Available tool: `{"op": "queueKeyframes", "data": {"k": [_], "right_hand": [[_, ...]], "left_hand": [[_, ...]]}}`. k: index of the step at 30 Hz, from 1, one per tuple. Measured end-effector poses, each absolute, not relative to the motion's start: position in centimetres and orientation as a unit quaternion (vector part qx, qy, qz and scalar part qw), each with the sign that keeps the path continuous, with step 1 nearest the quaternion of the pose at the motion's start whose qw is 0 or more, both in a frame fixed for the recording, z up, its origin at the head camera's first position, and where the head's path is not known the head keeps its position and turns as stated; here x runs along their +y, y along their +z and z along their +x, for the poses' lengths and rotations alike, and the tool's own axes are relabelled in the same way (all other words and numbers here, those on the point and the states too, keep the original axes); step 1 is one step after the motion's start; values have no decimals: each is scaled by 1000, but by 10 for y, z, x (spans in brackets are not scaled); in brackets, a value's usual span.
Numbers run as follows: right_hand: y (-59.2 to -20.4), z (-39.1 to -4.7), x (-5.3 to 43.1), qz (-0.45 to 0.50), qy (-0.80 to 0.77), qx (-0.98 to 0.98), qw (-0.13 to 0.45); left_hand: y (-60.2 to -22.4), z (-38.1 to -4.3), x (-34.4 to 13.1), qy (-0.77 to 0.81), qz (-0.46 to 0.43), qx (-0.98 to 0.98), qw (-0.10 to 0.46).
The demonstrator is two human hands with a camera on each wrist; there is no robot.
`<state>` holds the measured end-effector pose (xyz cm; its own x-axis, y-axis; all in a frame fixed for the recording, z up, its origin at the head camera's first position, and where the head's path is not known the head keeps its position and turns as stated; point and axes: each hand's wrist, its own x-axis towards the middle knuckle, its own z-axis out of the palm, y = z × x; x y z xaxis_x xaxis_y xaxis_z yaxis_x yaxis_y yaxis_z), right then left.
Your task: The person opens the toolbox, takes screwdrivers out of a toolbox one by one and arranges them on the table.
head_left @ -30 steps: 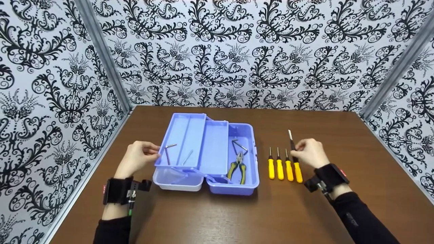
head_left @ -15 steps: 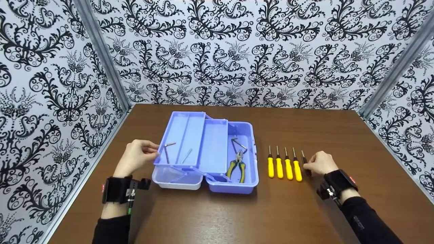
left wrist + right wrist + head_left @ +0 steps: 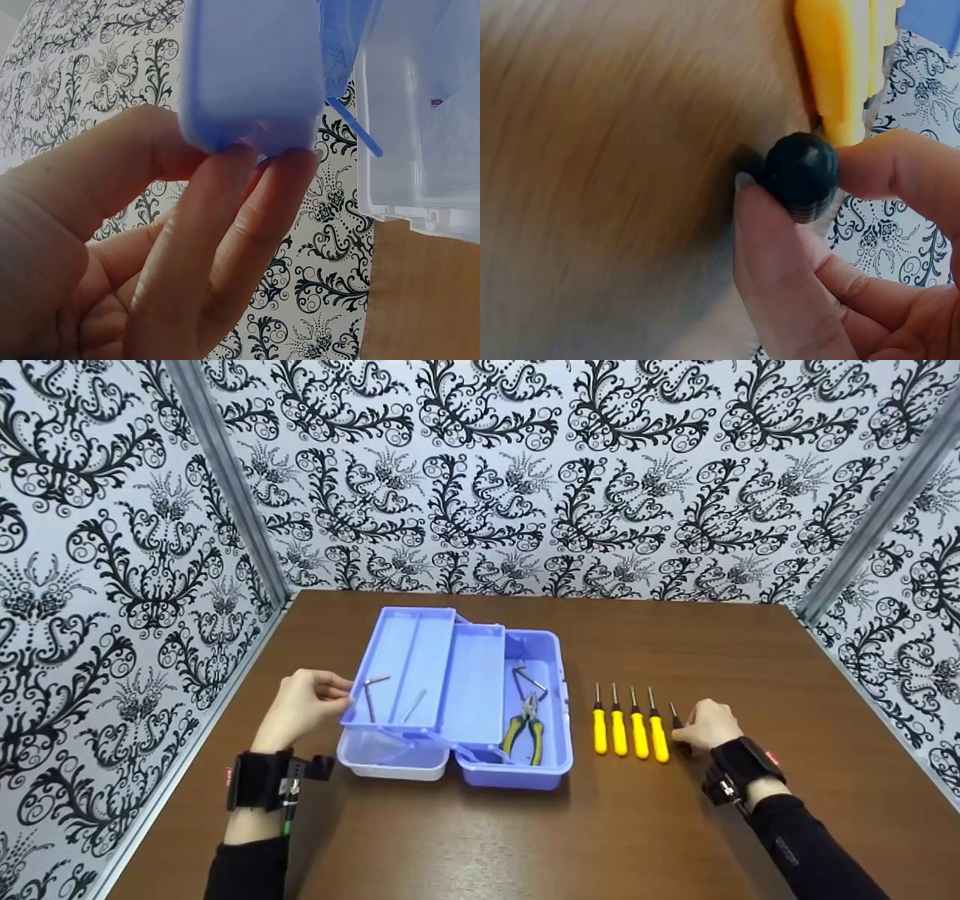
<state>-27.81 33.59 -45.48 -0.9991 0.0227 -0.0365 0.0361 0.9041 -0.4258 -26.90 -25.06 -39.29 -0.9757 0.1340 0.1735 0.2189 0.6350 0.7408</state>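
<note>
My right hand [image 3: 709, 725] pinches a slim black screwdriver [image 3: 678, 729] between thumb and fingers, low over the table. Its ribbed black handle end [image 3: 802, 171] points at the camera in the right wrist view. Just left lies a row of several yellow-handled screwdrivers [image 3: 619, 733], shafts pointing away from me. My left hand [image 3: 300, 701] holds the left edge of the raised upper tray [image 3: 427, 667] of a blue toolbox [image 3: 517, 780]. In the left wrist view, fingertips [image 3: 289, 169] press the tray's end [image 3: 255, 75] from below.
Inside the toolbox lie pliers [image 3: 534, 739] with green-yellow grips and an angled metal key [image 3: 532, 681]. An L-shaped hex key [image 3: 370, 703] and a thin metal piece [image 3: 414, 706] rest in the upper tray. Patterned walls [image 3: 495, 495] enclose the brown table [image 3: 480, 840].
My right hand has carried the black screwdriver from over the rightmost yellow screwdriver to that row's right side, lowering it toward the table. The left hand has kept its place at the tray.
</note>
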Motion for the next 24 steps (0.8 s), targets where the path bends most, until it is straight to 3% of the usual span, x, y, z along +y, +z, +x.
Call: {"op": "queueKeyframes", "data": {"k": [7, 12, 18, 24], "right_hand": [[-454, -280, 333, 4, -188, 982, 6], [-440, -280, 322, -12, -161, 986, -48], [-424, -280, 283, -54, -212, 970, -108], [-427, -277, 231, -100, -281, 950, -89]], "left_hand": [[-393, -269, -250, -416, -95, -903, 53], [-393, -270, -249, -412, -96, -905, 52], [-393, -270, -249, -400, -99, -909, 58], [-392, -270, -253, -401, -102, -908, 56]]}}
